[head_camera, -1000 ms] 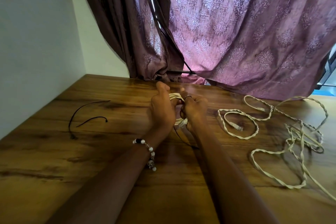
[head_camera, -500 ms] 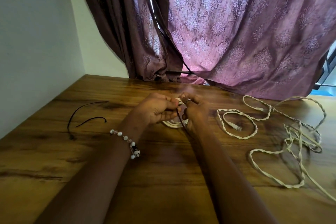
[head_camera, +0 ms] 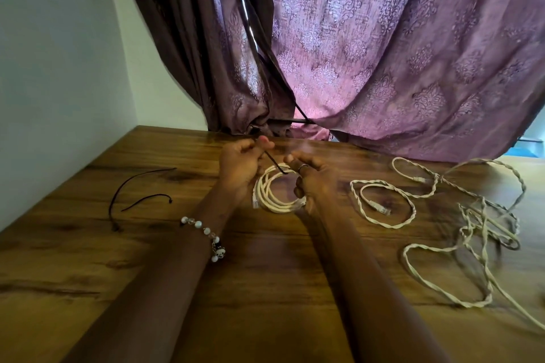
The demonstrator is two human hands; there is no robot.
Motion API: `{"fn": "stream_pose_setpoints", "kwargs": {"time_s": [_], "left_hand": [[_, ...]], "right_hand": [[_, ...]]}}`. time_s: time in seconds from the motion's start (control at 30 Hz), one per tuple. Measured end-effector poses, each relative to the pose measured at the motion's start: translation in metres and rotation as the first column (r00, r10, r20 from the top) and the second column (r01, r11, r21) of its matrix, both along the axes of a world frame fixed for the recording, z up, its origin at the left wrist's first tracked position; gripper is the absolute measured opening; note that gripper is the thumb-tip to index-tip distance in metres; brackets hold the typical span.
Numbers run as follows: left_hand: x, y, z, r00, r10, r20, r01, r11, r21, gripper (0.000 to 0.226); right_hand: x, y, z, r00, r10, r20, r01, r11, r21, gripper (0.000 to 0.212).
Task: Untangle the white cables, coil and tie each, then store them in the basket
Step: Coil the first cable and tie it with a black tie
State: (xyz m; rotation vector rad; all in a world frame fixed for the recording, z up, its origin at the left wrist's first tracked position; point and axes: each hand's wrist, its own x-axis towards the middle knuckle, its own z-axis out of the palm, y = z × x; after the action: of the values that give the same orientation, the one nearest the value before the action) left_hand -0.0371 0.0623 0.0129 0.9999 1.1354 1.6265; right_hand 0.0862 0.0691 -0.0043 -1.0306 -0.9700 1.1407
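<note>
A coiled white cable [head_camera: 272, 194] lies on the wooden table [head_camera: 265, 259] between my hands. A thin black tie string [head_camera: 272, 163] runs from the coil's top up into my left hand [head_camera: 243, 163], which pinches its end. My right hand [head_camera: 312, 178] rests at the coil's right side, fingers curled; I cannot tell whether it holds the string's other end. To the right lies a twisted white cable loop [head_camera: 383, 203] with a plug, joined to a tangled white cable heap [head_camera: 477, 224]. No basket is in view.
Two loose black strings [head_camera: 138, 194] lie on the table at the left. A white wall borders the left edge. Purple curtains [head_camera: 383, 53] hang along the table's far edge.
The coil went from held upright between both hands to lying flat on the table. My left hand has lifted away, pulling the black string up and to the left.
</note>
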Motion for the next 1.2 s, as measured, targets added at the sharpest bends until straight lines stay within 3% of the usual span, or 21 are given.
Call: {"fn": "stream_pose_setpoints", "kwargs": {"time_s": [0.13,0.3,0.43,0.57,0.67,0.77,1.0,1.2], "left_hand": [[-0.008,0.004,0.002,0.998,0.052,0.025,-0.053,0.998,0.038,0.021],[-0.012,0.000,0.012,0.892,-0.042,0.449,0.019,0.998,0.057,0.010],[-0.014,-0.001,0.016,0.870,-0.006,0.492,-0.016,0.999,0.040,0.011],[-0.015,0.002,0.015,0.918,-0.061,0.392,0.076,0.997,-0.022,0.014],[-0.012,0.000,0.012,0.971,-0.173,0.163,0.190,0.977,-0.094,0.015],[-0.005,-0.004,0.009,0.983,-0.178,-0.039,0.172,0.977,-0.125,0.017],[-0.004,-0.007,0.010,0.974,-0.163,-0.157,0.125,0.966,-0.226,0.029],[-0.001,-0.010,0.009,0.968,-0.161,-0.194,0.140,0.983,-0.118,0.025]], "right_hand": [[-0.002,-0.008,0.003,0.999,0.039,-0.015,-0.040,0.999,-0.011,0.009],[-0.002,-0.016,0.013,0.995,0.095,-0.021,-0.094,0.994,0.049,0.022],[0.000,-0.018,0.014,0.994,0.112,-0.004,-0.111,0.992,0.062,0.025],[0.004,-0.019,0.015,0.992,0.123,-0.014,-0.122,0.990,0.070,0.024],[0.007,-0.020,0.017,0.993,0.114,-0.012,-0.113,0.991,0.068,0.024],[0.009,-0.017,0.015,0.994,0.106,0.006,-0.106,0.992,0.068,0.022],[0.009,-0.016,0.015,0.992,0.119,-0.029,-0.115,0.985,0.128,0.020],[0.008,-0.015,0.014,0.988,0.149,-0.040,-0.141,0.977,0.160,0.019]]}}
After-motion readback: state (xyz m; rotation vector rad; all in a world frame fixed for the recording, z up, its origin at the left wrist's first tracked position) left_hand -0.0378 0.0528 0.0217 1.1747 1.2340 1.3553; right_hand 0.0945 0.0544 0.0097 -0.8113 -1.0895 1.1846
